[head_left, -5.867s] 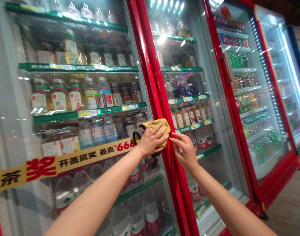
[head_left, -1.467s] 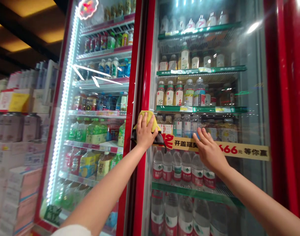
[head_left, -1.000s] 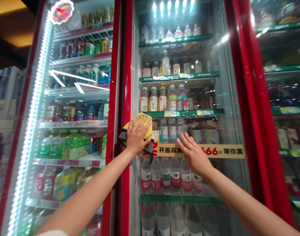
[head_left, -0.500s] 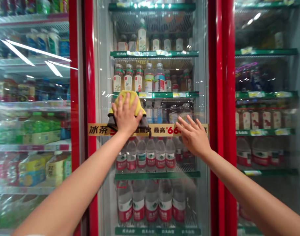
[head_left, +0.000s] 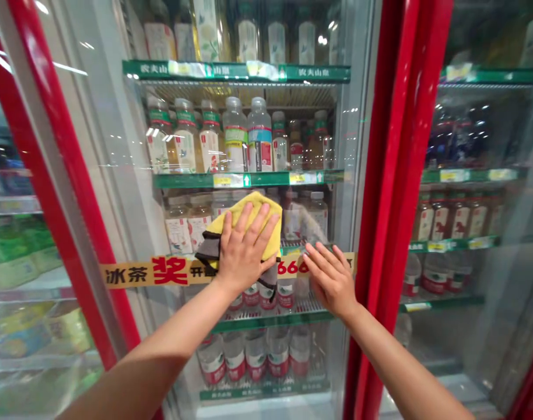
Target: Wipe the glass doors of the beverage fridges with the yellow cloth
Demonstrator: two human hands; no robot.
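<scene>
Against the glass door (head_left: 135, 227), the left hand (head_left: 245, 248), grip flat, presses a yellow, grey-backed cloth (head_left: 256, 202), the right hand (head_left: 335, 284) unclenched.

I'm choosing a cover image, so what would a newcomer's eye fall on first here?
Probably the bright yellow cloth with grey corners and black edging near the centre, under the spread left hand against the clear glass door. Next might come the tan strip with black and red lettering across that door, partly hidden by the cloth, that hand and the open right hand. Glossy red frames rise on both sides of the door.
</scene>
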